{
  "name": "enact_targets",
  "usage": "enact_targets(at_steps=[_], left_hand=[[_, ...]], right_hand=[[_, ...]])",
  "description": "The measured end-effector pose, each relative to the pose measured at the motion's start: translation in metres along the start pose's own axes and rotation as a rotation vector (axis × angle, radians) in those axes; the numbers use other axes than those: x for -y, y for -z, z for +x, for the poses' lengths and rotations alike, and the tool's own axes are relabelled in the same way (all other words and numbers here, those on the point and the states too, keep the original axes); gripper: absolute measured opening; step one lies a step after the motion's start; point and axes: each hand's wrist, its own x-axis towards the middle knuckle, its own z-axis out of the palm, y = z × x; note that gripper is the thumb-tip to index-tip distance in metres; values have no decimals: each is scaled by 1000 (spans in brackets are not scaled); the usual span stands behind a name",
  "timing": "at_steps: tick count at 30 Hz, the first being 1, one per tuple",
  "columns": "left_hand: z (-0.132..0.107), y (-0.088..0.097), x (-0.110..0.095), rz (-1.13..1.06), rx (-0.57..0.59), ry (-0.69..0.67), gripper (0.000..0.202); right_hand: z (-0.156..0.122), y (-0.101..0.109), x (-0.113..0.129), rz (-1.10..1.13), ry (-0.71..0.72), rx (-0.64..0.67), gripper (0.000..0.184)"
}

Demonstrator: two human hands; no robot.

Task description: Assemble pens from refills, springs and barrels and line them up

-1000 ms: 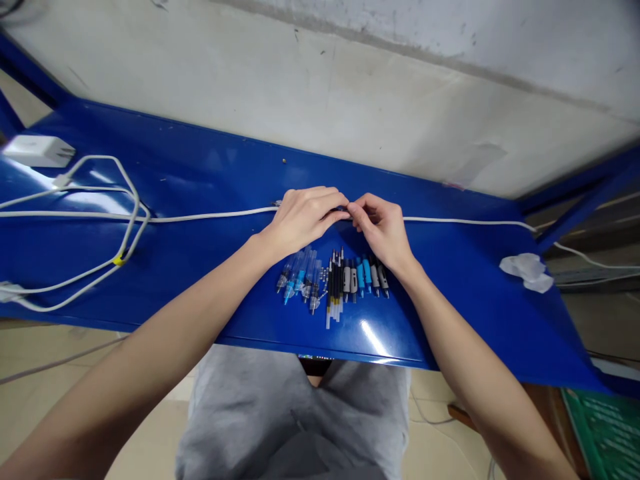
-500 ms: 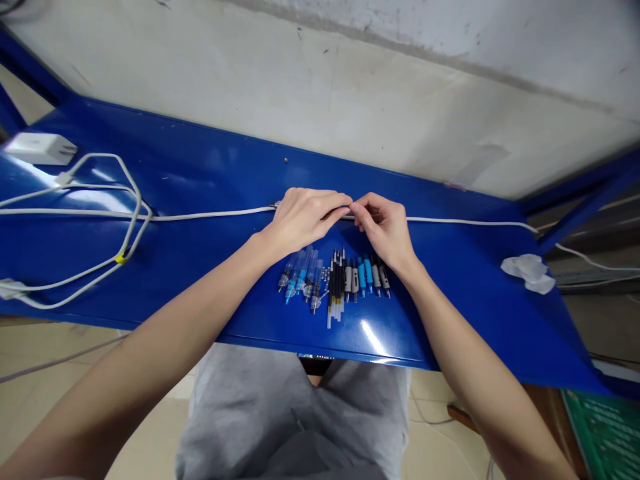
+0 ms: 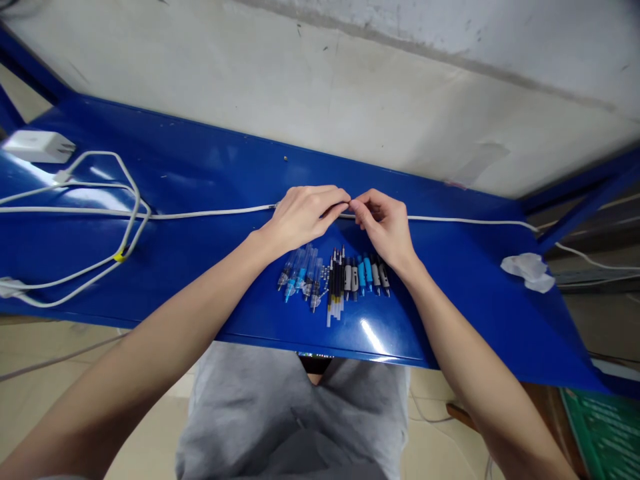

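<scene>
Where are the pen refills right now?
In the head view, the pen refills lie on the blue table between clear pen barrels on the left and gray and blue pen grips on the right.

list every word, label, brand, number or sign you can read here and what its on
No text is readable.
Flat green panel with pale marks, lower right: too blurred.
Boxy white plastic charger, far left: no legible print.
Clear plastic pen barrels, slim black refills, short grey and blue pen pieces: too small to tell.
Narrow dark strip with tiny coloured specks: too small.
</scene>
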Motion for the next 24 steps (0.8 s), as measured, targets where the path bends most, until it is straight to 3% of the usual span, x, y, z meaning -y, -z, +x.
enact_targets(at_steps=[24], left_hand=[[1, 2, 0, 14, 22, -23, 25]], right_hand=[[0, -1, 3, 20, 8, 5, 33]])
